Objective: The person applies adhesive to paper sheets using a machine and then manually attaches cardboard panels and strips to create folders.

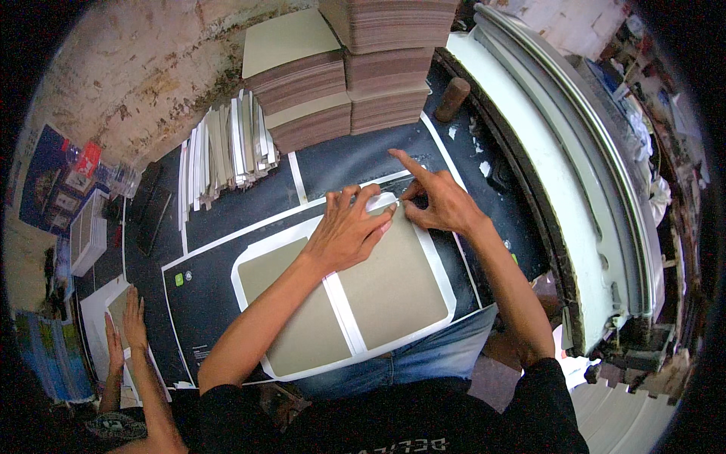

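Observation:
Before me lies a book cover (295, 303), two grey-brown boards with rounded corners on a white sheet, a white strip between them. Its near edge rests over my lap. My left hand (346, 233) lies across the far part of the right board, fingers bent, thumb and forefinger closed about the turned-up white paper edge (384, 201). My right hand (442, 198) is at the far right corner, its thumb and bent fingers pinched at the paper there. Its forefinger points away, off the cover. The fingertips partly hide the corner.
Stacks of grey boards (299, 106) stand at the back, beside a bundle of paper strips (231, 144). A wooden cylinder (453, 99) stands right of them. A large metal-edged machine (560, 174) curves along the right. At the left, another person's hands (134, 318) work over a board.

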A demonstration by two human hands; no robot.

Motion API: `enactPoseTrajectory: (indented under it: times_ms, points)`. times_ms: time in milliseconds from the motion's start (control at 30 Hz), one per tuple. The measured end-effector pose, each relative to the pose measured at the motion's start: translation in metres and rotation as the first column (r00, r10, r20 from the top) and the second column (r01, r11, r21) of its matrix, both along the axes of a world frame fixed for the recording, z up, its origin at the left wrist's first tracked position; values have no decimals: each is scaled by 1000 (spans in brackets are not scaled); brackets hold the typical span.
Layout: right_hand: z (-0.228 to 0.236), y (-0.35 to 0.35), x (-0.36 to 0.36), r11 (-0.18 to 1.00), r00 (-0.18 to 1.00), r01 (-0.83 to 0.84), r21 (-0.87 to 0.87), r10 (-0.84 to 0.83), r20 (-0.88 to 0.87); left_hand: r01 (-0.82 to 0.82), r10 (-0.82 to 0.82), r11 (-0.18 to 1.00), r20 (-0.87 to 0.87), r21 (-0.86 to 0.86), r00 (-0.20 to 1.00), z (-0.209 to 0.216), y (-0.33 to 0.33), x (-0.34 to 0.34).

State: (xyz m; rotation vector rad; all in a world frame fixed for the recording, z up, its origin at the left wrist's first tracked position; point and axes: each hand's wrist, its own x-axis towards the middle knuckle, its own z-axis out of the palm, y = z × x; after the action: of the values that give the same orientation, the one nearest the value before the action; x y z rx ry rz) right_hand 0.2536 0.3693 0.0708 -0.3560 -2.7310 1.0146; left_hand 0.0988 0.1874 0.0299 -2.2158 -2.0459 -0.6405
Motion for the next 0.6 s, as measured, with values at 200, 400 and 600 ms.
enactPoseTrajectory:
  times_ms: [200,400,600]
  points:
    - [-2,-17,-2,990,996,71,120,-64,-57,7,-7,999,8,44,1000,-3,-2,-2]
    - [-6,-31,-6,885,999,27,464,-40,18,48,-48,999,-8,21,999,2,0,2]
    - [-3,-38,5,882,999,48,468,-53,-1,100,-99,995,-35,18,994,-3,1,-3]
